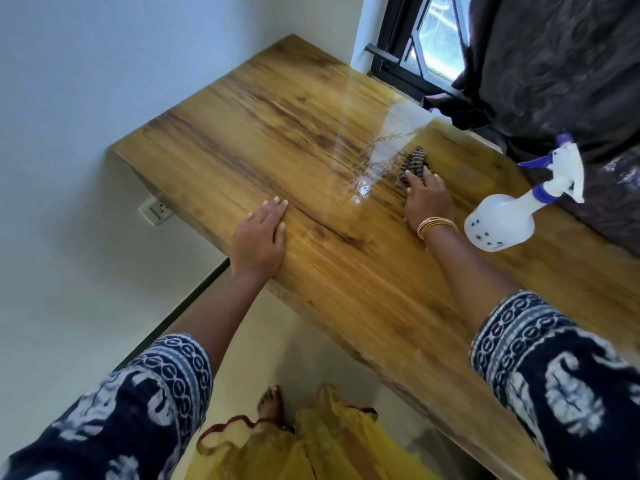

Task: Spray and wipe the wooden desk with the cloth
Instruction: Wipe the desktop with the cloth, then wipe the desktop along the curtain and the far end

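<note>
The spraying looks done for now: the spray bottle [509, 220] stands on the table [277, 126] just beside the right wrist, held by neither hand, and a wet sheen with streaks shows on the wood near the window [426, 46]. The wiping is in hand. The right hand [427, 199] presses down on the dark striped cloth [414, 166], fingers laid over it, at the far side of the table beside the wet patch. The left hand [258, 237] rests flat near the front edge, fingers straight and together, holding nothing. Much of the left stretch looks dry and, I judge, not yet wiped. The table is glossy grained wood set against a pale wall with a socket [156, 211]; a dark curtain [554, 64] hangs at the right.
</note>
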The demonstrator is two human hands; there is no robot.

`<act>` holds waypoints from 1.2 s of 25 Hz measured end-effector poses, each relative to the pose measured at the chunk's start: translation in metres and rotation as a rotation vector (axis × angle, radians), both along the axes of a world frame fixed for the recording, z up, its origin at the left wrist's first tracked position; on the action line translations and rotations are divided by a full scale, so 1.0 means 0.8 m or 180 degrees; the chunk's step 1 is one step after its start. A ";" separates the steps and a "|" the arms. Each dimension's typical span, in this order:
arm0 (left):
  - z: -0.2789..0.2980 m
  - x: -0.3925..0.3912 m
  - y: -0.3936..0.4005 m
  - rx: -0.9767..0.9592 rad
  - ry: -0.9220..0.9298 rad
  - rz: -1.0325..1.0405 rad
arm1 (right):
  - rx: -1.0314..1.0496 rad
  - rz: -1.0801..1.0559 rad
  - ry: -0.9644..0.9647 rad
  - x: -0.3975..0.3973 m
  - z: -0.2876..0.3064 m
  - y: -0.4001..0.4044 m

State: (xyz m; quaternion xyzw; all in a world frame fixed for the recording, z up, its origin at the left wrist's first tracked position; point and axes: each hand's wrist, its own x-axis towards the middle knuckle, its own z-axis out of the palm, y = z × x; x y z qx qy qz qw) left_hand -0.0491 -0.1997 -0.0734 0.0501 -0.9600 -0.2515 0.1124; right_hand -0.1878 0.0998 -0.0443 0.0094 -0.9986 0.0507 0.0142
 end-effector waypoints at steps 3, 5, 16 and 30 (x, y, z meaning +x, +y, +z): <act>-0.002 -0.001 -0.003 -0.0260 -0.0314 -0.0163 | 0.0066 0.0329 0.0124 0.047 0.002 -0.039; -0.005 0.000 -0.005 -0.0491 -0.0451 -0.0255 | 0.0101 0.0823 0.0223 0.104 0.000 -0.063; -0.004 -0.002 -0.006 -0.0698 -0.0502 -0.0227 | 0.0028 0.0706 0.0153 -0.005 0.006 -0.006; 0.071 -0.055 0.081 -0.0017 -0.0257 -0.0315 | -0.0307 0.0836 0.0375 0.057 -0.008 0.026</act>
